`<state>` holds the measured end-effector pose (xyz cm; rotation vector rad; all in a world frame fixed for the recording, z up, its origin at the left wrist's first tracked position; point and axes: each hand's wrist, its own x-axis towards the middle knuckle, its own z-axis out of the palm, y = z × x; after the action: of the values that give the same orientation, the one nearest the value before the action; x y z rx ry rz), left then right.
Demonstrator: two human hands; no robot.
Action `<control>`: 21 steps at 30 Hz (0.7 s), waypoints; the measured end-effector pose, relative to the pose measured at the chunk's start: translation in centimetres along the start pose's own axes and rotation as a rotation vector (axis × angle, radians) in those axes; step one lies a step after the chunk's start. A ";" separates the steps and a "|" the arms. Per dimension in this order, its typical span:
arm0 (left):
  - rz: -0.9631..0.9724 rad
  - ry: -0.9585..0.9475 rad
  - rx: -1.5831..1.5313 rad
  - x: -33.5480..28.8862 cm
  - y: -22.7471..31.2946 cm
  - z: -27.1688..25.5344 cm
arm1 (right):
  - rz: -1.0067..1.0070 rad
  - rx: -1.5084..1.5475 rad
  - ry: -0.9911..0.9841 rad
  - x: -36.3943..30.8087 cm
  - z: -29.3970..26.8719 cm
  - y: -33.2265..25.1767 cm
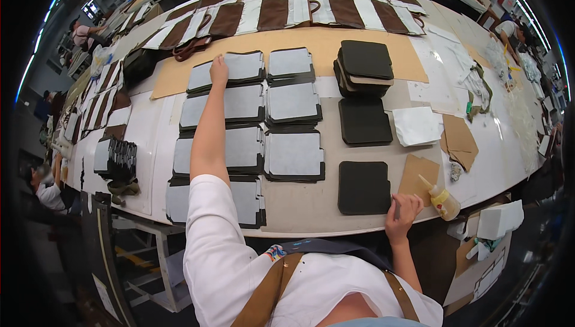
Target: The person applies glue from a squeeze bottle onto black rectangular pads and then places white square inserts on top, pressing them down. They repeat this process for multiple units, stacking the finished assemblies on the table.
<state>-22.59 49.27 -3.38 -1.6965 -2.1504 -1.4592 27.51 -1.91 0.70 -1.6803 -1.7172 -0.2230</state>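
Rows of stacked flat panels, grey-faced with black edges (242, 102), cover the left-middle of the table. My left hand (220, 70) reaches to the farthest row, its fingers bunched on the far edge of a grey-faced panel (242, 65); the fingertips are partly hidden. My right hand (404, 216) is at the near table edge, fingers curled around a small dark slim thing I cannot make out. Beside it lies a black panel stack (363, 188). Farther back are another black stack (365, 121) and a taller pile of black and tan panels (364, 60).
A glue bottle (444, 203) with a pointed nozzle leans on brown card (419, 177) at the right. White sheets (417, 126) lie behind. Brown-and-white striped pieces (281, 14) line the far side. A bundle of panels (115, 158) stands left. Other people work at both sides.
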 end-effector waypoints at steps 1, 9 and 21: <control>0.065 0.079 0.094 -0.5 0.2 0.0 | 0.002 -0.005 -0.004 -0.2 -0.1 0.0; 0.382 -0.590 -0.495 -14.8 14.4 -12.2 | 0.152 -0.041 0.227 -1.4 -1.6 2.4; 0.632 -0.791 -0.250 -39.0 22.6 -21.8 | 0.883 0.540 -0.085 -2.9 -10.8 14.5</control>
<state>-0.01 4.83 1.97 -3.0469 -1.3660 -0.9816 44.54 -8.49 1.87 -1.8421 -0.8258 0.6653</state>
